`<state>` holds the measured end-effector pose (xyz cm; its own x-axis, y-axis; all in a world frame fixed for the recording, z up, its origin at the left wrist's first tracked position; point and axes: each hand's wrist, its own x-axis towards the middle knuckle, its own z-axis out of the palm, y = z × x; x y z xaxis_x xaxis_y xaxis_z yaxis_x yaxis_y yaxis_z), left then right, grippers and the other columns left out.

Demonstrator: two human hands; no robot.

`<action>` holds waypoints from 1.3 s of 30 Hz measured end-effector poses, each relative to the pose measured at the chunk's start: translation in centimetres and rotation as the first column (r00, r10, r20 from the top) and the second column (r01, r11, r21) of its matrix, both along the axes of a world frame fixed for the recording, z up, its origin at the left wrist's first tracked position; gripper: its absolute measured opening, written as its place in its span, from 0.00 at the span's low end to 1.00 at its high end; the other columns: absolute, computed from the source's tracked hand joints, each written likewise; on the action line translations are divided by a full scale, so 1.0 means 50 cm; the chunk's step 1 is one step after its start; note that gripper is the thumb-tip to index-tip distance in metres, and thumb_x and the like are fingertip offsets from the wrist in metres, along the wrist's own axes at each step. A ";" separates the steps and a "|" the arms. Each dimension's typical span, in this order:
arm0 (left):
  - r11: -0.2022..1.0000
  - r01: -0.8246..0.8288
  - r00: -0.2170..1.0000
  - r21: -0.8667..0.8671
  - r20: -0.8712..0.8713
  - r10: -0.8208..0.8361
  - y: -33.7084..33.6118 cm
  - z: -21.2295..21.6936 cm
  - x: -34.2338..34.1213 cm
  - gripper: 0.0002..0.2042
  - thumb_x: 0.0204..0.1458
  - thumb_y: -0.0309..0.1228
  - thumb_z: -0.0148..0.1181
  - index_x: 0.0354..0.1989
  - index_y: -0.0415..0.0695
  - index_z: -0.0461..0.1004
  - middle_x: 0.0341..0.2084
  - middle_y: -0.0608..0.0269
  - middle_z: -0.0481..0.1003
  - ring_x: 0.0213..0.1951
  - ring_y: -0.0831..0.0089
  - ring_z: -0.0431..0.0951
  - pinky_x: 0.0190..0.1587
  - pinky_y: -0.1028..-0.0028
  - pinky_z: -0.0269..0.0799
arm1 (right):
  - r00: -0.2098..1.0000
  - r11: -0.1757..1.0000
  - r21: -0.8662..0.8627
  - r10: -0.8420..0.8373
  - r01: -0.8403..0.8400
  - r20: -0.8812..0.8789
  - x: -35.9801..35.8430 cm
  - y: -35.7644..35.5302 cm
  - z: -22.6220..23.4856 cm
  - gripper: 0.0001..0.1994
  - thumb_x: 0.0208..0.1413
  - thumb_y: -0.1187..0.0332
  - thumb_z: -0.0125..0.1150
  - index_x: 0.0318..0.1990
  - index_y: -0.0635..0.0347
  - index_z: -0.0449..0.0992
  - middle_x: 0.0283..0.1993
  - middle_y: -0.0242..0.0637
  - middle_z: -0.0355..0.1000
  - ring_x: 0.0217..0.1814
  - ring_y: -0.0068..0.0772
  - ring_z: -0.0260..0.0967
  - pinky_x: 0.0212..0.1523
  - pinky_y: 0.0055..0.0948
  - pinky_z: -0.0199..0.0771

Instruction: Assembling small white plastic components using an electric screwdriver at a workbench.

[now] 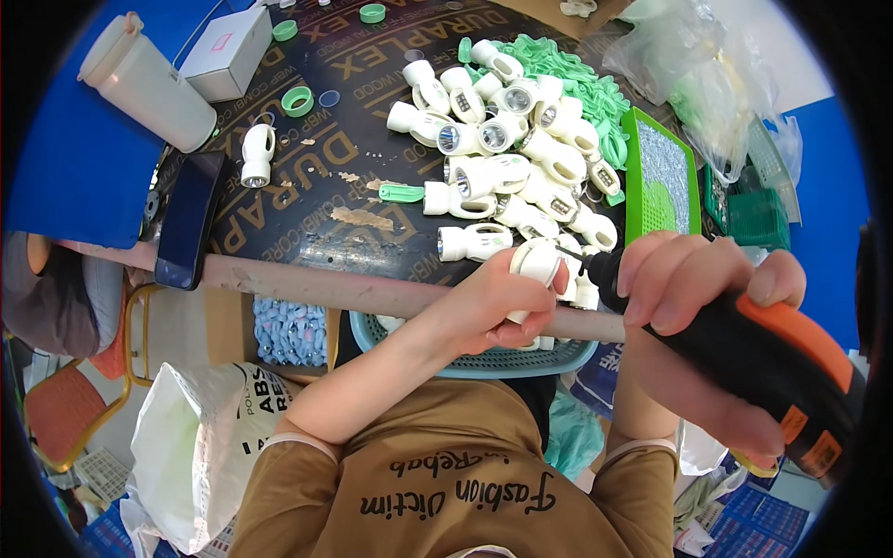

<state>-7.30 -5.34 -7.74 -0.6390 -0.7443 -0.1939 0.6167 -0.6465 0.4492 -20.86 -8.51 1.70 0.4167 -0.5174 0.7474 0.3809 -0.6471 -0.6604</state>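
Note:
My left hand [493,299] is closed around a small white flashlight [534,264] at the table's near edge. In my right hand [693,270] is a black and orange electric screwdriver [800,342], gripped around its body. Its bit points left at the flashlight; whether the tip touches it I cannot tell. Just beyond my hands lies a pile of white flashlights [502,132] with looped handles. Green plastic parts [581,79] are heaped behind them. A single flashlight [258,155] lies apart on the left, and a green strip [402,192] sticks out beside the pile.
A green-rimmed tray [634,153] of small metal pieces stands right of the pile. At left are a phone [191,221], a white tumbler [149,88] and a white box [226,54]. Below the table edge are a blue-green basket [465,365] and a carton [228,325] of blue parts.

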 end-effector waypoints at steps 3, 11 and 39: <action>1.000 0.003 0.999 0.029 -0.033 -0.002 -0.002 -0.003 -0.001 0.07 0.36 0.20 0.47 0.27 0.40 0.62 0.07 0.66 0.59 0.06 0.83 0.51 0.08 0.81 0.42 | 0.994 1.000 0.002 0.002 -0.002 0.110 0.012 0.006 -0.011 0.41 0.31 0.29 0.54 0.45 0.53 0.57 0.21 0.33 0.62 0.18 0.28 0.59 0.21 0.29 0.62; 0.999 0.027 0.997 0.018 -0.075 -0.025 -0.004 -0.011 0.001 0.06 0.36 0.20 0.47 0.26 0.40 0.62 0.07 0.65 0.60 0.06 0.82 0.51 0.08 0.81 0.42 | 0.991 0.999 -0.039 0.020 -0.015 0.131 0.025 0.012 -0.024 0.40 0.33 0.30 0.54 0.43 0.54 0.57 0.21 0.35 0.62 0.18 0.30 0.60 0.21 0.29 0.62; 0.449 0.542 -0.061 -0.710 0.500 0.864 -0.101 0.090 -0.009 0.23 0.43 0.41 0.60 0.35 0.34 0.60 0.26 0.49 0.68 0.25 0.56 0.75 0.27 0.66 0.72 | 0.687 0.776 0.204 -0.625 0.596 0.370 -0.170 0.104 0.017 0.36 0.39 0.33 0.53 0.41 0.60 0.63 0.20 0.31 0.55 0.17 0.20 0.50 0.22 0.22 0.49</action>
